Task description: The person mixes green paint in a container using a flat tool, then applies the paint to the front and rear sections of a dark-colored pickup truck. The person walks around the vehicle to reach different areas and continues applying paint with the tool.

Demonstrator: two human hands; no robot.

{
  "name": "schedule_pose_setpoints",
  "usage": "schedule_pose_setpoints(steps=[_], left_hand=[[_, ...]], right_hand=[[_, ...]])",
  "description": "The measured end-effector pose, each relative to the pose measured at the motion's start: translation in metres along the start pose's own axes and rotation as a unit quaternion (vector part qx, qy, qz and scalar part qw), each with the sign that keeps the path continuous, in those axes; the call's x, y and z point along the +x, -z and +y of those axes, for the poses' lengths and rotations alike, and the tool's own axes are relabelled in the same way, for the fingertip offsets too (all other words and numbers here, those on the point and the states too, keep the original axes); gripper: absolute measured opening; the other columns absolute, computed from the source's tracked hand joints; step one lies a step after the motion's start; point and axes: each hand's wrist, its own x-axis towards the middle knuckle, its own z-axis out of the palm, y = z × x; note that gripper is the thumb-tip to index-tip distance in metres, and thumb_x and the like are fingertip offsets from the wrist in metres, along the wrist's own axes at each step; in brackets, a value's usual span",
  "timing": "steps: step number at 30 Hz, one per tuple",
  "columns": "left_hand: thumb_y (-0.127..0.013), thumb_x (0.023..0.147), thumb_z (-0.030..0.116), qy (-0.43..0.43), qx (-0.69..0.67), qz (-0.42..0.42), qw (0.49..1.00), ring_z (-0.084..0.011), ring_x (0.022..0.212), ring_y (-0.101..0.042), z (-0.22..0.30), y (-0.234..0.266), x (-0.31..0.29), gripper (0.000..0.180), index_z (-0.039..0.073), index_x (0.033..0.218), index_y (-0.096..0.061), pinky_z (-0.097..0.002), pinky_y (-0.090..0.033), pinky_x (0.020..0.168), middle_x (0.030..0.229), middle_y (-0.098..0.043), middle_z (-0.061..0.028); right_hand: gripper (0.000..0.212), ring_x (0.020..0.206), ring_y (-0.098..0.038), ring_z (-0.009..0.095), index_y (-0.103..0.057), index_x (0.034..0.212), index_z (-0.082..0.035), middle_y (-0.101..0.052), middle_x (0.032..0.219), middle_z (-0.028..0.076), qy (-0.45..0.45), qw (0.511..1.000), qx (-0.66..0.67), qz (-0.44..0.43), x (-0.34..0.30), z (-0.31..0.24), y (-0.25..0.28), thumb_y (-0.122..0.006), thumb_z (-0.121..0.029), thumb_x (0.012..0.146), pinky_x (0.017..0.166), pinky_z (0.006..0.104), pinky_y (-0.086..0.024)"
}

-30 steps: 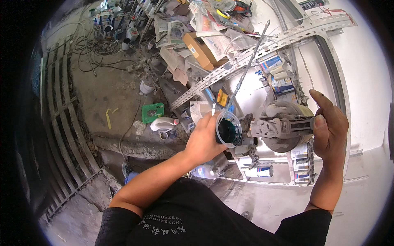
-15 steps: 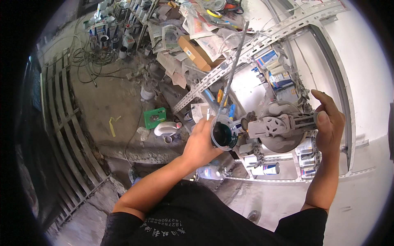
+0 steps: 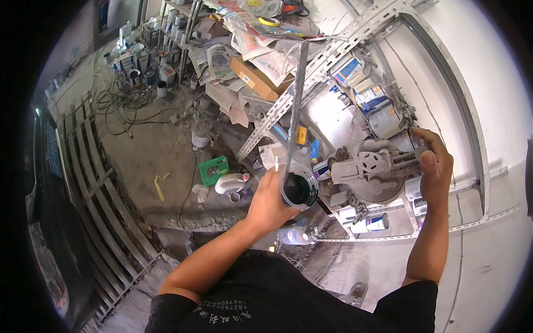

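Observation:
My left hand (image 3: pixel 267 202) is wrapped round a clear plastic cup (image 3: pixel 312 183) with dark green liquid (image 3: pixel 297 190) in it. A long grey stirring stick (image 3: pixel 297 105) stands in the cup and rises well above its rim. What looks like a cigarette (image 3: pixel 277 163) sticks up from the fingers of that hand. My right hand (image 3: pixel 436 169) grips the right end of a dusty grey metal device (image 3: pixel 375 166), which has a flat arm over a round plate. Thumb and forefinger close round that end. The cup is just left of the device.
A perforated metal rack (image 3: pixel 311 83) holds several paint cans (image 3: pixel 369 100) around the device. Left of my hand lie a white jug (image 3: pixel 230 183) and a green box (image 3: pixel 214 170). Newspapers (image 3: pixel 227 61) and a cardboard box (image 3: pixel 252 77) lie beyond; coiled cable (image 3: pixel 119 100) lies far left.
The whole view has shifted a little. The stick in the cup now stands more upright. Both hands keep their holds, the right one still at the device's end.

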Motion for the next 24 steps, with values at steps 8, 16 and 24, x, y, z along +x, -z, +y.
schedule_pose_setpoints(steps=[8, 16, 24], left_hand=[[-0.085, 0.067, 0.023, 0.017, -0.002, -0.040, 0.999, -0.0406, 0.118, -0.051, 0.007, -0.009, 0.002, 0.077, 0.002, 0.131, -0.047, -0.0469, -0.046, 0.098, 0.125, -0.052, -0.0208], [-0.086, 0.065, 0.020, -0.002, 0.018, -0.048, 0.999, -0.0408, 0.117, -0.052, 0.004, -0.024, 0.004, 0.081, 0.003, 0.133, -0.046, -0.0462, -0.046, 0.098, 0.124, -0.051, -0.0208], [-0.087, 0.062, 0.019, -0.006, 0.021, -0.085, 0.996, -0.0416, 0.116, -0.053, 0.018, -0.033, 0.009, 0.079, 0.000, 0.128, -0.047, -0.0452, -0.047, 0.097, 0.123, -0.051, -0.0218]], right_hand=[[0.086, 0.068, -0.053, 0.012, -0.065, 0.116, 0.000, -0.058, 0.072, 0.002, -0.011, 0.998, 0.046, 0.038, -0.017, 0.032, -0.002, -0.049, -0.079, 0.085, 0.063, 0.0274, -0.043], [0.083, 0.063, -0.050, 0.005, -0.064, 0.116, 0.000, -0.058, 0.075, -0.001, -0.083, 0.988, 0.126, 0.033, -0.034, 0.046, 0.004, -0.060, -0.076, 0.081, 0.055, 0.0219, -0.040], [0.080, 0.061, -0.052, 0.007, -0.065, 0.114, -0.001, -0.058, 0.074, 0.000, -0.114, 0.982, 0.142, 0.049, -0.052, 0.066, 0.009, -0.056, -0.075, 0.084, 0.053, 0.0230, -0.042]])
